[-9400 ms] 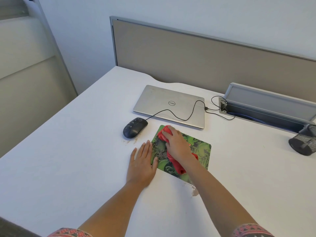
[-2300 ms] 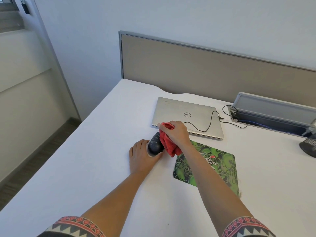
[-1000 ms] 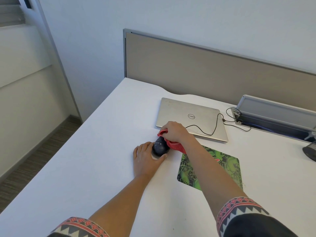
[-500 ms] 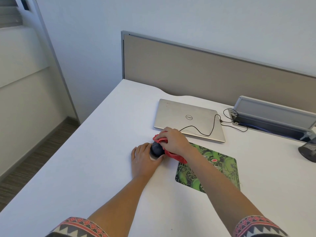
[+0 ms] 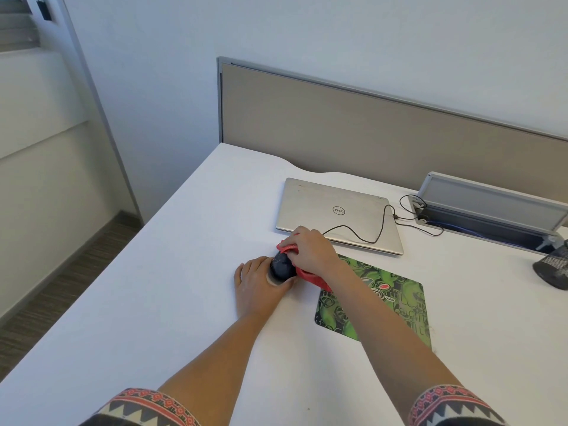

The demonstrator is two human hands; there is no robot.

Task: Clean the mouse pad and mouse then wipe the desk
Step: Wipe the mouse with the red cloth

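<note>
While the left hand (image 5: 258, 287) grips the mouse (image 5: 282, 267) on the desk (image 5: 153, 302), thumb on its right side and fingers round its left, the right hand (image 5: 310, 250) presses a red cloth (image 5: 310, 276) on the mouse's far end, fingers curled over the cloth. Mouse sits just left of the pad (image 5: 387, 305), near the laptop's front edge; cannot tell if it lies flat or tipped. Cloth tail runs under the right wrist onto the pad's far-left corner. Pad is green-patterned, flat, right forearm crossing above it. Laptop (image 5: 335, 210) is silver, closed, just behind the hands. Black cable (image 5: 381, 222) loops over its lid to the open tray (image 5: 491, 210) at back right. Dark cup (image 5: 553, 269) sits at the right edge. Beige partition (image 5: 368, 124) lines the desk's back.
</note>
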